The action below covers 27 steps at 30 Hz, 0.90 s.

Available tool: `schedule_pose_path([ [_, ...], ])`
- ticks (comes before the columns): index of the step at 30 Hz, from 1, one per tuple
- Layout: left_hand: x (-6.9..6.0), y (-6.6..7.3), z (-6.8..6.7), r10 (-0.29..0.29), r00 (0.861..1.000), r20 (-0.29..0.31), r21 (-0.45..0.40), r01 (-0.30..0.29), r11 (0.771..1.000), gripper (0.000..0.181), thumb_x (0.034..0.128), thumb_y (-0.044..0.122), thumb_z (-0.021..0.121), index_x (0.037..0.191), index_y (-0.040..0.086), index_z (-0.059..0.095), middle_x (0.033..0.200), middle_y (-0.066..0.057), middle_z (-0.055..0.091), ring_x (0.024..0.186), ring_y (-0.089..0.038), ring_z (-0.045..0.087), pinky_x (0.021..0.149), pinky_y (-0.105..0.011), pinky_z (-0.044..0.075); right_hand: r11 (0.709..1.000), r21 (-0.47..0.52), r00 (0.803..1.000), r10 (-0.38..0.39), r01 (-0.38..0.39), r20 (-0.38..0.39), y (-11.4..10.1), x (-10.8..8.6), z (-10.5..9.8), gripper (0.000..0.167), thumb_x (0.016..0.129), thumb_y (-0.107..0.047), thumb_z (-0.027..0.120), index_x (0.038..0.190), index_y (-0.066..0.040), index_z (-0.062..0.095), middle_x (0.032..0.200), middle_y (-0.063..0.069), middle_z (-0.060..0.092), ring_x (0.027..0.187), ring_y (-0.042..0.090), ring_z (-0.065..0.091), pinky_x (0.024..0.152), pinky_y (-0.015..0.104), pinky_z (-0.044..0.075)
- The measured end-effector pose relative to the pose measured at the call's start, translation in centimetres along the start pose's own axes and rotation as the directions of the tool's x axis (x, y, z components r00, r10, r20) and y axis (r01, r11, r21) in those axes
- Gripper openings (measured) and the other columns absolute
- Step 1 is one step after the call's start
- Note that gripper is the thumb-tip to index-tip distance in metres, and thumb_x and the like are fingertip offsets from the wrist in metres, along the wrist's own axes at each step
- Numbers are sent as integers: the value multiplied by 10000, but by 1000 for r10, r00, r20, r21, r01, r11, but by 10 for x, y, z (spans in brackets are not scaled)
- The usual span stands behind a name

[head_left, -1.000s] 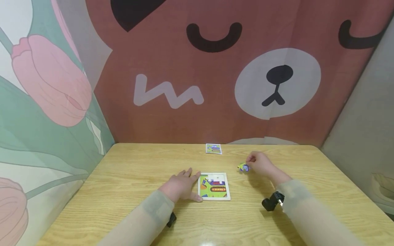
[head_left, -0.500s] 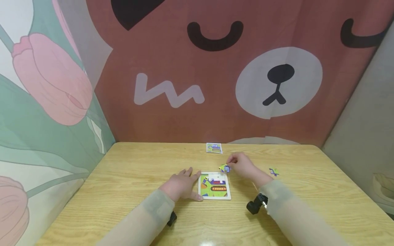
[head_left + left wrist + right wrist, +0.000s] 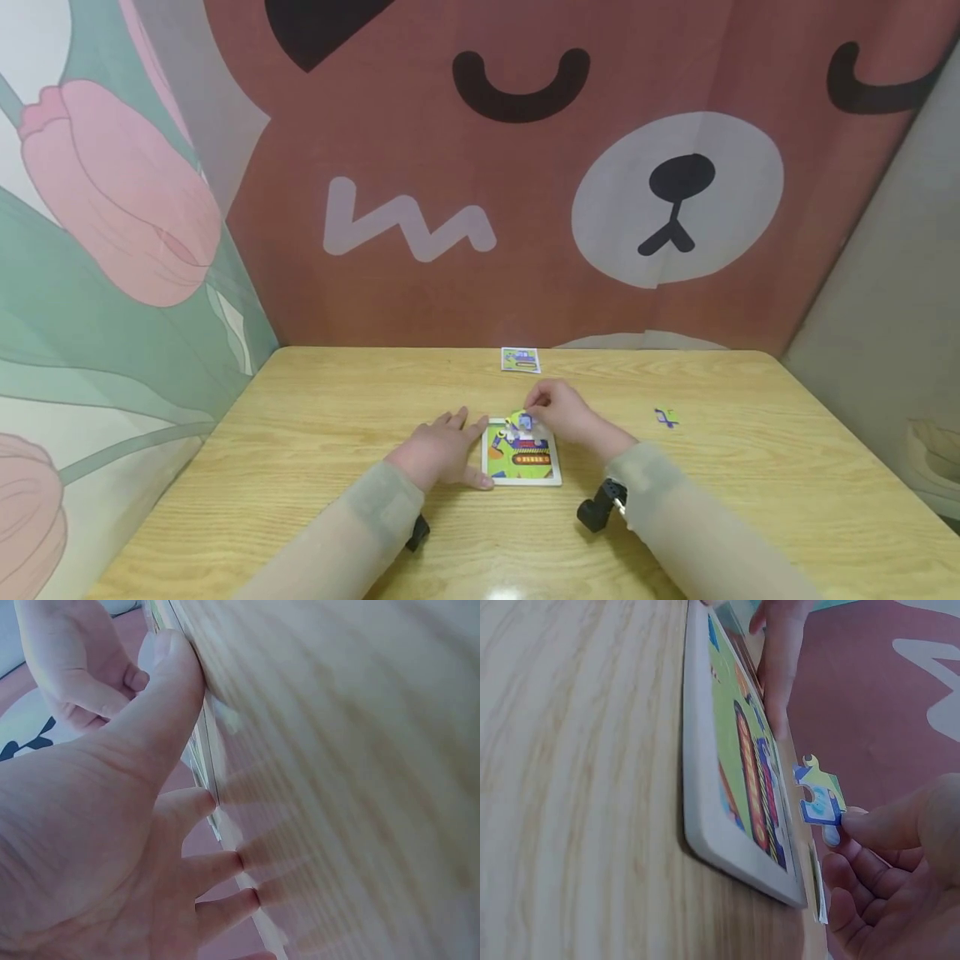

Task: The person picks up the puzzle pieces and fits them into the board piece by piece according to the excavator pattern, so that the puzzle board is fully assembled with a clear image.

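My right hand (image 3: 564, 410) pinches a jigsaw piece (image 3: 822, 796) between thumb and fingers. The piece is yellow-green with a blue window shape, and it hovers over the far part of a white-framed puzzle board (image 3: 522, 482). On that board is a green picture of a digger, with a pale unfilled area along its far side. My left hand (image 3: 442, 452) lies spread at the board's left edge, thumb at the near corner and fingers on the table. In the right wrist view the board's white rim (image 3: 692, 750) shows edge-on, apart from the piece.
Another loose jigsaw piece (image 3: 666, 417), green and purple, lies on the wooden table (image 3: 337, 392) right of my right hand. A small picture card (image 3: 521, 360) with a similar digger lies at the table's back edge, near the printed wall (image 3: 405, 308).
My right hand has carried the pinched piece leftward from the table to above the board, uncovering the other loose piece at the right. My left hand has stayed at the board's edge.
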<state>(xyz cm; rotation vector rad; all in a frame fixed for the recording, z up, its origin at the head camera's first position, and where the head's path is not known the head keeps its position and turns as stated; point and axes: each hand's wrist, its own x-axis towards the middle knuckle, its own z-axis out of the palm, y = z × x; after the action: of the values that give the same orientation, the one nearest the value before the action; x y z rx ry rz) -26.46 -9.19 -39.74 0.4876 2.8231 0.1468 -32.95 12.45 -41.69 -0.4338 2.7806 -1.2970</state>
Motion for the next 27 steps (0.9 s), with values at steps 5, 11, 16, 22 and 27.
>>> schedule_pose_path([
  [5,0,0,0,-3,1000,-3,5,3,1000,989,762,675,684,1566,229,319,1597,-134,265,1435,-366,273,1105,-574,293,1000,11,1000,12,-12,21,-4,-1,5,107,914,15,657,850,-70,665,826,30,613,821,182,572,790,361,497],
  [11,1,1,2,-8,1000,-3,10,8,1000,997,751,682,691,1563,234,326,1594,-134,272,1438,-364,266,1105,-580,289,1000,6,999,-2,2,50,-2,0,7,108,925,13,645,857,-69,665,820,29,606,804,178,568,759,351,496],
  [16,3,0,3,-6,1000,-3,-2,6,1000,995,754,679,692,1565,237,322,1597,-131,267,1438,-365,264,1108,-578,284,1000,6,999,4,-4,43,0,-1,8,108,921,22,645,858,-64,665,815,29,602,796,176,569,749,345,503],
  [22,3,0,4,2,1000,-8,-2,-2,1000,993,755,686,686,1564,238,324,1594,-131,272,1434,-366,273,1106,-576,289,1000,6,999,-3,3,52,1,-2,10,147,887,69,653,850,-73,660,816,29,597,794,177,564,737,337,500],
  [27,4,0,5,1,1000,-11,1,-1,1000,994,752,688,687,1562,238,329,1591,-130,281,1433,-362,278,1103,-575,296,1000,-1,997,-16,16,71,3,-2,10,160,847,98,678,848,-61,657,805,31,598,783,178,565,721,325,497],
])
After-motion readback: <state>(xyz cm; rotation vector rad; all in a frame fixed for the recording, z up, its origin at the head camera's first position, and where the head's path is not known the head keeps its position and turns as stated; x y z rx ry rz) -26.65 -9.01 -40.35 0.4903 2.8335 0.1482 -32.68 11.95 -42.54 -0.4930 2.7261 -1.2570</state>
